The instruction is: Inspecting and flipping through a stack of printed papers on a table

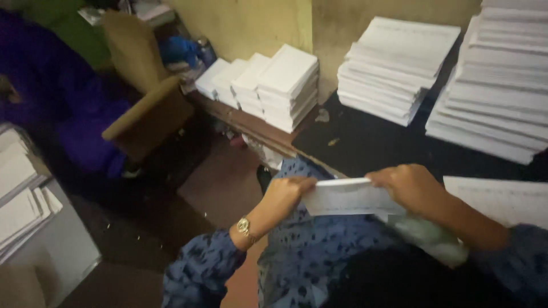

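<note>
Over my lap I hold a folded white sheet [342, 197], its long axis running left to right, folded edge up and away from me. My left hand [285, 194] pinches its left end, fingers closed on the paper; my right hand [408, 185] grips its right end the same way. Just right of the sheet lies another printed sheet [502, 199] on the dark table [365, 142]. Beyond the sheet, 2 tall stacks of white paper [394, 68] stand on that table. Far left of it sits a tan chair [142, 97], with a person in a purple garment [63, 102] beside it.
</note>
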